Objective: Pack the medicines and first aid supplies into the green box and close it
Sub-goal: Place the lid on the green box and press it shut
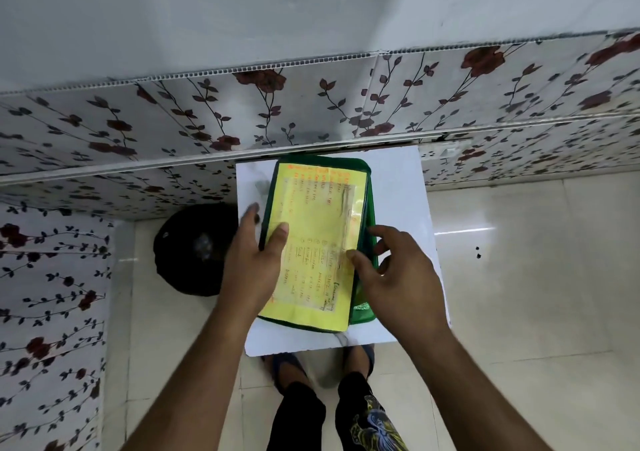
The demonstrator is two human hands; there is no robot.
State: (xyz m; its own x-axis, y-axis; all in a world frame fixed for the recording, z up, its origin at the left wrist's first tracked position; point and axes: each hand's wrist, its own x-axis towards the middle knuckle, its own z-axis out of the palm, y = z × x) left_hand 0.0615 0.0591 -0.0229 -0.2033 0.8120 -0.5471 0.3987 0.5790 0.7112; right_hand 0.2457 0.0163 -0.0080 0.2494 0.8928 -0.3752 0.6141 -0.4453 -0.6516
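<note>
Centrally, the green box (pixel 370 242) sits on a white table (pixel 401 191), close to the table's far edge and nearer its left side. We hold the lid (pixel 311 242) over the box; it covers most of the opening but is offset to the left, so a strip of the box's right wall and interior shows past the lid's right edge. A yellow sheet (pixel 308 229) with handwritten lines in orange and dark ink, taped over its middle, covers the lid top.

Our left hand (pixel 251 260) grips the lid's left edge: the thumb lies flat on the yellow sheet, and the fingers wrap the rim from outside. Our right hand (pixel 394 270) is at the lid's right edge with the thumb on the sheet near the near-right corner; the fingers are spread and loosely curled over the exposed box rim. We cannot tell whether those fingers clasp anything.

Contents of the box are not readable, apart from a small green patch at its near-right corner.

Left of the table, a dark round object (pixel 194 249) rests on the tiled floor (pixel 519 294).
</note>
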